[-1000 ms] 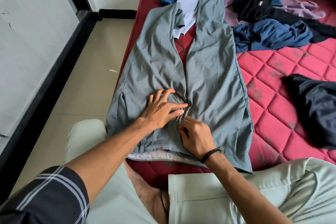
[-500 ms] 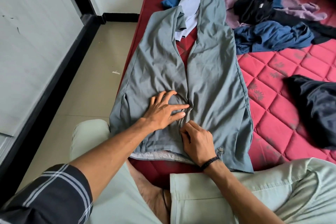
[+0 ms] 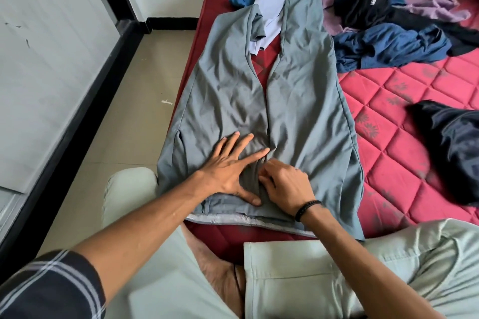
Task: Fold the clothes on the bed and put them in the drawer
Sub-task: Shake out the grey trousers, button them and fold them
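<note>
One grey trousers (image 3: pixel 298 101) spread on bed (image 3: pixel 404 90). Left hand (image 3: pixel 228 166) pressed flat, fingers straight. Beside it, crotch fabric pinched by right hand (image 3: pixel 285 184). Beyond hands, clothes pile (image 3: pixel 375 8); one dark garment (image 3: pixel 451 147) right.

Grey-green trousers (image 3: pixel 298 116) on a red bed (image 3: pixel 404 101) — quilted diamond pattern with dark flower prints. Pile behind: lavender shirt (image 3: pixel 272 8), blue garment (image 3: pixel 388 44), black garment (image 3: pixel 363 5), mauve garment (image 3: pixel 427 5). Dark navy cloth (image 3: pixel 456 147) at right. Sleeve (image 3: pixel 49 290) — dark with white stripes.
</note>
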### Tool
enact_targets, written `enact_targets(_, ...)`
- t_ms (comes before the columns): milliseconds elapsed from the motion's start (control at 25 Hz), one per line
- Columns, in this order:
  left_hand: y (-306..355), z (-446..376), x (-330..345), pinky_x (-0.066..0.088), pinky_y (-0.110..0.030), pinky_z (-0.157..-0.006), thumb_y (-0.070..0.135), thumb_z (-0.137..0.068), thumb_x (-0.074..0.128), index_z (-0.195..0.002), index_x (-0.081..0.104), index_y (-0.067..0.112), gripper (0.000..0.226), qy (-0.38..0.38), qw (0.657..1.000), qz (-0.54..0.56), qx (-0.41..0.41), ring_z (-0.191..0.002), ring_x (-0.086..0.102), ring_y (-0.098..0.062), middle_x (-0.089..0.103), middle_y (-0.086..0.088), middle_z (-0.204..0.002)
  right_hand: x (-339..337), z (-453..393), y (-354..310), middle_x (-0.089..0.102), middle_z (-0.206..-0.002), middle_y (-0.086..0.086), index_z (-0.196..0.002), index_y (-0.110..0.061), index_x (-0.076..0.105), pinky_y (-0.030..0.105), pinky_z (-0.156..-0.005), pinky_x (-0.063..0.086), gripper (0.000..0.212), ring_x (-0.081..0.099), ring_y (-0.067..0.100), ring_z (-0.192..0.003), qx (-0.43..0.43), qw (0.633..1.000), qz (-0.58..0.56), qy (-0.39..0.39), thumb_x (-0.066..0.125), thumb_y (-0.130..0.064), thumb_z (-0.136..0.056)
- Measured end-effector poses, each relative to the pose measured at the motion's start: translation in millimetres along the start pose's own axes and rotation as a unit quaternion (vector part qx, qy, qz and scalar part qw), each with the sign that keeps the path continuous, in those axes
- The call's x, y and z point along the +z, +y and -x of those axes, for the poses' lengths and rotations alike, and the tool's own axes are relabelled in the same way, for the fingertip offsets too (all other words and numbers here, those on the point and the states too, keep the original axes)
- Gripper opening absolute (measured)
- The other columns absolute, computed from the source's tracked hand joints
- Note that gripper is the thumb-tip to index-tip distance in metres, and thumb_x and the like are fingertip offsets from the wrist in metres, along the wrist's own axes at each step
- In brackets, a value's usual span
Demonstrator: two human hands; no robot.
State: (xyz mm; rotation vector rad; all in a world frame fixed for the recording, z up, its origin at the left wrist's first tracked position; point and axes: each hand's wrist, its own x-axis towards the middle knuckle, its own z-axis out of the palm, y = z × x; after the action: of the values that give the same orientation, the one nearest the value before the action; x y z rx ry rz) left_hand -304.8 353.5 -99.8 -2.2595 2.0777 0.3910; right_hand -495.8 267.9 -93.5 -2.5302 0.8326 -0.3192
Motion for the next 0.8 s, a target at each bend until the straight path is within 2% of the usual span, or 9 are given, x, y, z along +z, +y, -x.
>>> enact_targets(120,1,-3,-3,-0.009,-0.057,-0.125,0.110,-0.038,0.039,-0.156,-0.013,0.052,0.142,-0.033,0.999,-0.019,-0.004,-0.154,-0.027,-0.033,-0.027,0.001,-0.168,2,-21,-6,0.062,-0.099,-0.001,-0.096,-0.023,0.058,0.042,-0.063,0.048,0.010,0.066,0.035,-0.087,0.094,0.992,-0.003,0.088,0.057,-0.034,-0.098)
enact_targets(200,-1,-3,-5,-0.009,-0.055,-0.125,0.111,-0.041,0.036,-0.155,-0.012,0.056,0.135,-0.053,0.998,-0.012,-0.009,-0.154,-0.024,-0.030,-0.025,0.004,-0.168,6,-20,-9,0.062,-0.099,-0.001,-0.097,-0.023,0.059,0.041,-0.063,0.047,0.012,0.067,0.036,-0.088,0.122,0.988,0.008,0.099,0.058,-0.035,-0.097)
enact_targets(280,-6,-10,-13,0.003,-0.054,-0.125,0.106,-0.061,0.026,-0.151,0.004,0.067,0.100,-0.030,0.999,0.036,-0.021,-0.156,-0.007,-0.028,-0.006,0.009,-0.170,2,-17,-11,0.061,-0.100,-0.001,-0.099,-0.025,0.061,0.041,-0.065,0.047,0.010,0.066,0.036,-0.090,0.119,0.990,-0.001,0.075,0.061,-0.033,-0.093)
enact_targets(360,-10,-25,-19,0.020,-0.051,-0.116,0.090,-0.081,0.019,-0.136,0.038,0.073,0.060,0.029,0.993,0.103,-0.055,-0.148,0.019,-0.025,0.025,0.013,-0.160,-1,-18,-14,0.062,-0.102,0.000,-0.102,-0.027,0.063,0.042,-0.068,0.050,0.013,0.066,0.038,-0.092,0.118,0.992,0.011,0.049,0.061,-0.032,-0.090)
enact_targets(440,-6,-43,-20,0.028,-0.047,-0.105,0.079,-0.087,0.044,-0.118,0.062,0.066,0.037,0.079,0.979,0.151,-0.107,-0.133,0.034,-0.023,0.043,0.014,-0.139,-2,-26,-16,0.062,-0.101,0.000,-0.102,-0.026,0.064,0.044,-0.067,0.051,0.013,0.067,0.040,-0.088,0.122,0.990,0.049,0.047,0.058,-0.028,-0.091)
enact_targets(480,-1,-48,-18,0.028,-0.044,-0.101,0.074,-0.085,0.058,-0.109,0.068,0.063,0.029,0.095,0.973,0.160,-0.134,-0.128,0.036,-0.022,0.046,0.015,-0.129,-1,-26,-17,0.062,-0.098,0.000,-0.099,-0.024,0.064,0.044,-0.064,0.051,0.012,0.066,0.040,-0.084,0.105,0.992,0.047,0.058,0.056,-0.025,-0.090)
enact_targets(560,7,-55,-10,0.025,-0.041,-0.096,0.069,-0.077,0.071,-0.100,0.071,0.059,0.025,0.120,0.967,0.155,-0.160,-0.121,0.036,-0.018,0.042,0.017,-0.116,3,-15,-17,0.061,-0.090,-0.001,-0.089,-0.021,0.063,0.041,-0.057,0.048,0.006,0.064,0.034,-0.078,0.042,0.997,0.014,0.068,0.058,-0.019,-0.086)
enact_targets(680,9,-55,-6,0.022,-0.039,-0.091,0.068,-0.073,0.074,-0.095,0.073,0.054,0.026,0.164,0.960,0.161,-0.162,-0.116,0.036,-0.015,0.041,0.017,-0.112,1,14,-12,0.062,-0.080,-0.005,-0.080,-0.022,0.064,0.038,-0.060,0.049,0.005,0.062,0.022,-0.073,-0.029,0.999,-0.043,-0.008,0.059,-0.020,-0.079)
enact_targets(800,9,-53,-1,0.023,-0.038,-0.090,0.068,-0.074,0.073,-0.096,0.073,0.053,0.027,0.178,0.959,0.156,-0.158,-0.115,0.037,-0.014,0.041,0.016,-0.113,-17,18,-3,0.070,-0.075,-0.009,-0.078,-0.025,0.072,0.026,-0.067,0.051,0.012,0.062,0.003,-0.067,0.012,0.977,-0.127,-0.174,0.065,-0.016,-0.081)
